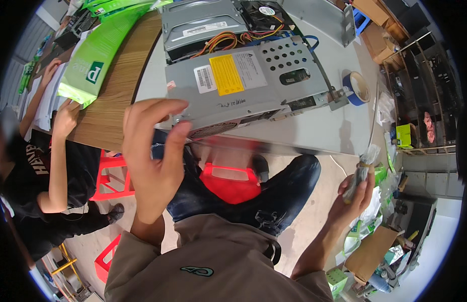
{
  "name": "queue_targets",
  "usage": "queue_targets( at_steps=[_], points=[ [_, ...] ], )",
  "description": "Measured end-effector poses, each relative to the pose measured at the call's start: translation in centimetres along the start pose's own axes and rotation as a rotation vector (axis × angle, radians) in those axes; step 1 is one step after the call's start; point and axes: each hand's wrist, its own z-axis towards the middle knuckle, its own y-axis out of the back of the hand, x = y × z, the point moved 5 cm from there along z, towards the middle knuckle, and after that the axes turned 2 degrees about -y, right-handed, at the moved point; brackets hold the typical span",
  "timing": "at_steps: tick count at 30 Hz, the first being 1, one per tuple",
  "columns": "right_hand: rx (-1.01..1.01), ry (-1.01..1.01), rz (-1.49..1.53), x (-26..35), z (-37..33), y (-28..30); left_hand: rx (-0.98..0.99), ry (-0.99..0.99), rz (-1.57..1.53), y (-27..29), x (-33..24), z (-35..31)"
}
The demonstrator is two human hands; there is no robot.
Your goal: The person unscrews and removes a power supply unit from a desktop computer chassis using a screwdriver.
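An opened desktop computer case (289, 95) lies on the white tabletop in front of me. Its silver power supply cover (193, 110) bears white and yellow labels. Over the near left corner of this cover is my left hand (155, 146), thumb and forefinger apart around the corner; whether they touch the metal I cannot tell. Off the table's right edge, my right hand (352, 194) is closed around a brush (363, 173) with a pale, see-through tip pointing up. Behind the cover run yellow, red and black cables (221, 40) beside a drive bay (206, 22).
A roll of blue tape (355, 88) stands right of the case. Green packages (92, 65) lie on the wooden table at left, where a co-worker's hands (67, 118) rest. A red stool (231, 183) is between my knees. Shelves (420, 95) and cardboard boxes (369, 254) stand at right.
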Motion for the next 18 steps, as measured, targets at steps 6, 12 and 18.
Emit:
queue_targets(
  at_steps=[6,12,18],
  points=[
    [0.235,-0.025,0.21,0.8,-1.1,-8.7,0.014,0.234,-0.077,-0.4,3.2,-1.6],
    [0.355,0.125,0.409,1.6,1.5,-17.9,0.114,0.4,-0.48,-3.1,7.6,2.2],
    [0.372,0.095,0.272,1.1,0.5,-19.1,0.07,0.526,-0.738,-4.8,7.6,3.0]
  ],
)
